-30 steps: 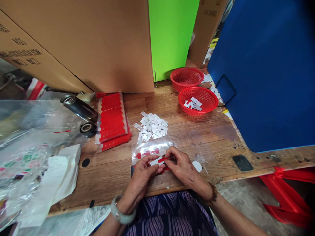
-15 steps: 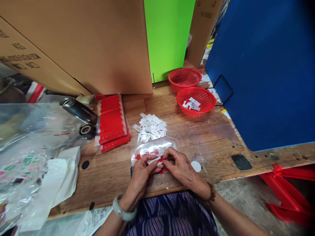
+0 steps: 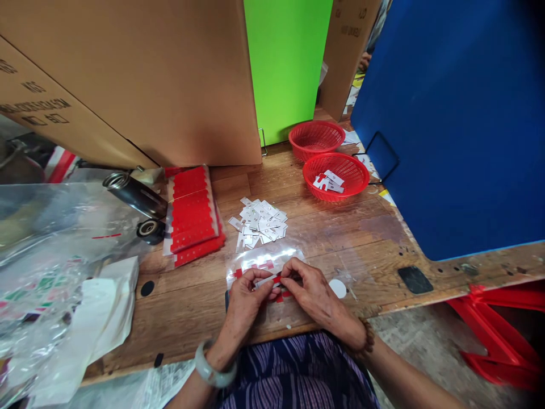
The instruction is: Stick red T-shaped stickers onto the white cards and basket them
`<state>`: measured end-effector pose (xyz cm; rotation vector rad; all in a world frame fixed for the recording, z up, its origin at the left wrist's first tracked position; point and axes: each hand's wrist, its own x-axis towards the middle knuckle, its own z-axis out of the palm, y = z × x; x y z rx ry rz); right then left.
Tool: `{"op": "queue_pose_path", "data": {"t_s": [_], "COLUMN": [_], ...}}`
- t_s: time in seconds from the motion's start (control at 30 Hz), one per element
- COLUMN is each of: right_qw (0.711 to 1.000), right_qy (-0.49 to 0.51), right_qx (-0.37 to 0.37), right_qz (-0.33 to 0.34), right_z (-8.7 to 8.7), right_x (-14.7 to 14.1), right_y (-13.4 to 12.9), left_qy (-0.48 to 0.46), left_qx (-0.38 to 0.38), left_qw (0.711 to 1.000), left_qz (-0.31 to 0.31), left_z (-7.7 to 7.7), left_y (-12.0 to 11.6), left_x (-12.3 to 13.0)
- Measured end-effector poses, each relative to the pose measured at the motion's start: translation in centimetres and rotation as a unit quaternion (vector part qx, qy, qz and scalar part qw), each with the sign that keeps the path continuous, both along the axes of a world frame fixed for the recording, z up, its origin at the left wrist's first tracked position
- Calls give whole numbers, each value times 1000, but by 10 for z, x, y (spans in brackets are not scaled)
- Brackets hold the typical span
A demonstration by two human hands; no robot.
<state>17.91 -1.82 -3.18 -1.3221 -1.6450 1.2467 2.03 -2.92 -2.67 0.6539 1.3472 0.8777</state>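
Note:
My left hand [image 3: 246,301] and my right hand [image 3: 310,289] meet near the front edge of the wooden table [image 3: 349,238]. Together they pinch a small white tag with a red strip [image 3: 272,279] between the fingertips. Under the hands lies a clear plastic sheet [image 3: 259,261] with red pieces on it. Just beyond it sits a loose pile of small white tags [image 3: 259,221]. A stack of red perforated strip sheets [image 3: 192,213] lies to the left of that pile.
Two red mesh baskets [image 3: 317,136] [image 3: 353,176] stand at the back right, the nearer one holding a few tags. A black cylinder tool [image 3: 135,193], clear plastic bags [image 3: 46,238], cardboard boxes [image 3: 140,74], a green panel and a blue panel [image 3: 460,113] surround the table.
The view has shifted slightly, and both hands sit a little lower in it. They keep pinching the same tag, with small finger movements only.

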Motion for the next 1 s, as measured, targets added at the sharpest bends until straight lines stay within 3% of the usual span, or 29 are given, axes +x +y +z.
{"op": "queue_pose_path", "data": {"t_s": [0.17,0.33,0.47,0.63,1.0], "right_qw": [1000,998,998,998,996], "right_qy": [-20,-27,-13,-3,-71], "right_qx": [-14,10,-18,-36,10], "right_qz": [-15,-50,-52,-47,-44], "right_z": [12,20,18,14,7], "right_x": [-4,-6,-5,-5,-11], "right_y": [-7,-13,-10,-3,-8], "left_qy": [63,61,-3,-24,-21], "left_qx": [40,37,1,-15,-22], "left_qw": [997,997,1000,1000,999], "left_qz": [8,14,7,7,13], "left_z": [-1,13,16,9,11], "left_y": [1,2,2,3,1], "left_x": [0,3,2,0,-2]}}
